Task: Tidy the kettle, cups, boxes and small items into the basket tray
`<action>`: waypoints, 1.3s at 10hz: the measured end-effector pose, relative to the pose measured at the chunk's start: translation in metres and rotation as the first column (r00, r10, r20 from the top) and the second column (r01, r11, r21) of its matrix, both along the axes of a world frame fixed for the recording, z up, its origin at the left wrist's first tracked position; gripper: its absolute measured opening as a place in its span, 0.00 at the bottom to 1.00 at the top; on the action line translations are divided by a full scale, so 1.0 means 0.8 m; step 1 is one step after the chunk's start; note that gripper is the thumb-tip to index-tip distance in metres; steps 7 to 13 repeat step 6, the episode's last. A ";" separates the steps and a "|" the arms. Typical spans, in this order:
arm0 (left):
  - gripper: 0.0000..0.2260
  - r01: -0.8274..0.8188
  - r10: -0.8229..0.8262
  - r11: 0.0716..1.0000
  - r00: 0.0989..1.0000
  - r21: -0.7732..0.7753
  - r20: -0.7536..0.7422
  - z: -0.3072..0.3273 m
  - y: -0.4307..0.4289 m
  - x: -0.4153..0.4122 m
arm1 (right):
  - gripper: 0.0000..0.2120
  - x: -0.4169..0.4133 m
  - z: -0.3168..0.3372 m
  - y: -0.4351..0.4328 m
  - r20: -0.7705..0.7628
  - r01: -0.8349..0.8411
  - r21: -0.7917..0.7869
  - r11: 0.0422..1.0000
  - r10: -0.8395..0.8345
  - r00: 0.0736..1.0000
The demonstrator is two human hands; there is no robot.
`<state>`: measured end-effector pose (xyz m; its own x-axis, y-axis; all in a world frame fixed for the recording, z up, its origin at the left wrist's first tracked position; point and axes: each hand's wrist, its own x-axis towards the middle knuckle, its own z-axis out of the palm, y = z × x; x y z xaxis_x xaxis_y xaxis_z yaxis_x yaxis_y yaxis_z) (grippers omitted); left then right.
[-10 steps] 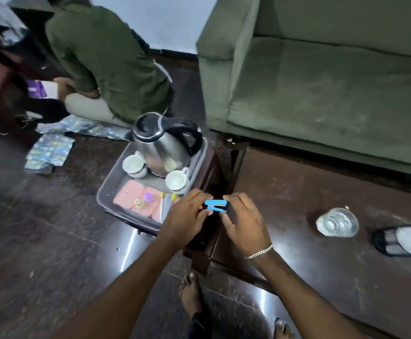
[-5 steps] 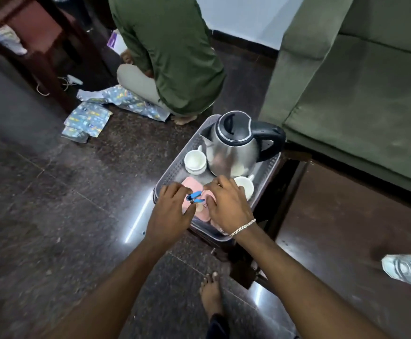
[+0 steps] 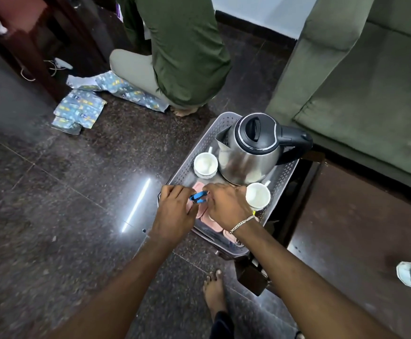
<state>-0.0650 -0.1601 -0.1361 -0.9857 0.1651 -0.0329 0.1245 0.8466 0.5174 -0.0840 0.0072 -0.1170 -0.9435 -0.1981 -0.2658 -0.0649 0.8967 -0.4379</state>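
1. Over the near end of the grey basket tray [image 3: 283,177], the left hand [image 3: 175,212] and right hand [image 3: 226,206] are pinching a small blue clip-like item [image 3: 198,196] between them, each with curled fingers closing on one end.
2. It is hovering just above the pink boxes [image 3: 211,224], which are lying flat in the tray beside the steel kettle [image 3: 249,152] and a white cup [image 3: 206,165].
3. To place it well, I am judging that it should be going down flat onto the boxes, or into a gap beside them, so it is not sliding off.
4. A second white cup [image 3: 258,197] is sitting just beside the right wrist, so that hand should be lifting straight up on release, not sweeping sideways.
5. One hand should be letting go first, with the other steadying the item.
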 end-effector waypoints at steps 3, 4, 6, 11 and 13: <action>0.18 0.032 -0.023 0.993 0.996 -0.110 0.082 -0.013 -0.011 0.003 | 0.14 -0.003 -0.008 0.003 -0.072 0.059 -0.061 0.996 -0.063 0.995; 0.18 0.026 -0.025 0.999 0.999 -0.030 0.043 -0.006 -0.009 0.007 | 0.13 0.003 -0.003 0.011 -0.122 0.075 -0.095 0.993 -0.087 0.989; 0.18 0.189 -0.184 0.981 0.979 0.052 -0.094 0.016 0.026 0.008 | 0.18 0.041 0.010 0.053 -0.272 0.120 -0.107 0.987 -0.145 0.951; 0.18 0.189 -0.184 0.981 0.979 0.052 -0.094 0.016 0.026 0.008 | 0.18 0.041 0.010 0.053 -0.272 0.120 -0.107 0.987 -0.145 0.951; 0.18 0.189 -0.184 0.981 0.979 0.052 -0.094 0.016 0.026 0.008 | 0.18 0.041 0.010 0.053 -0.272 0.120 -0.107 0.987 -0.145 0.951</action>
